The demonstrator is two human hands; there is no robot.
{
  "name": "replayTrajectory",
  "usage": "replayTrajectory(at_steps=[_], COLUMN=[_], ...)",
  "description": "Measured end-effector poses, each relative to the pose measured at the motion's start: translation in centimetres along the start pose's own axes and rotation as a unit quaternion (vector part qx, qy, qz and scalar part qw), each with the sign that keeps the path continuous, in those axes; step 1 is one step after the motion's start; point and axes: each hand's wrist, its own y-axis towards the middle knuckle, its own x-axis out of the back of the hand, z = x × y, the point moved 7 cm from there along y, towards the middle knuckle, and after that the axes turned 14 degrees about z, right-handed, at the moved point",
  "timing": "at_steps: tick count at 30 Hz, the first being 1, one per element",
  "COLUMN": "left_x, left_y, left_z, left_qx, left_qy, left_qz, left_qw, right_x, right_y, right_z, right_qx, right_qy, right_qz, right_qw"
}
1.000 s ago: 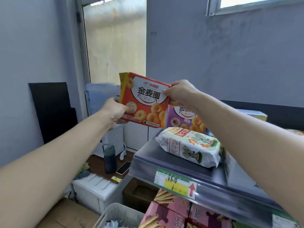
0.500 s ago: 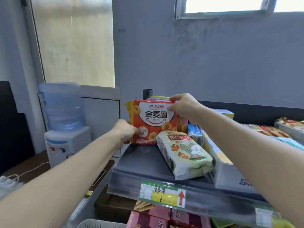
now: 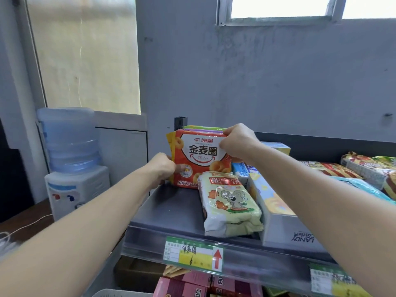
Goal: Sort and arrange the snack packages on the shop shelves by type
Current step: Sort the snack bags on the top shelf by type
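Because the orange snack pack [image 3: 201, 155] must stand upright on the shelf [image 3: 171, 209], frame centre, my left hand [image 3: 164, 168] pinches its lower edge while my right hand [image 3: 237, 142] grips its top corner.

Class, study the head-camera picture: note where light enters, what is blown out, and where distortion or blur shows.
Head view: daylight enters by the window, blown out to white; the forearms swell toward the lower corners, a wide-angle effect; the orange ring-snack packet, gripped by the left hand and right hand, reads sharp; the price tag at lower right is smeared.
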Motion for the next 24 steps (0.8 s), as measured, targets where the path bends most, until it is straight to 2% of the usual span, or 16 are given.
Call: replayTrajectory(at_steps=[10,13,17,18,21,24], left_x=[0.1,0.4,1.7,1.5,-1.2,-4.3], left_y=[0.2,-0.3,-2.2,-2.7,-3.6,-4.9], left_z=[0.2,0.2,-0.8,-1.2,-1.8,-1.3], left_qx=[0.003,0.003,0.015,0.009,0.006,0.075], left_qy=[-0.030,-0.020,0.064,0.081,0.070,0.041], left_qz=[-0.052,-0.078,-0.183,-0.183,-0.046,0.085], left_qw=[0.998,0.997,0.981,0.980,0.996,0.993], right_x=[-0.6,0.2,1.2,0.9,-0.6,-1.7], right_y=[-0.9,-1.3,-2.3,-2.7,-3.9,-4.7], right_z=[-0.1,-0.6,-1.0,-1.1,-1.7,-1.9], right_qx=[0.013,-0.014,-0.055,-0.064,-0.117,-0.131], right_qy=[0.017,0.007,-0.056,-0.063,-0.083,-0.122], right_qz=[0.059,0.063,0.059,0.078,0.159,0.189], right_qw=[0.998,0.998,0.995,0.993,0.977,0.966])
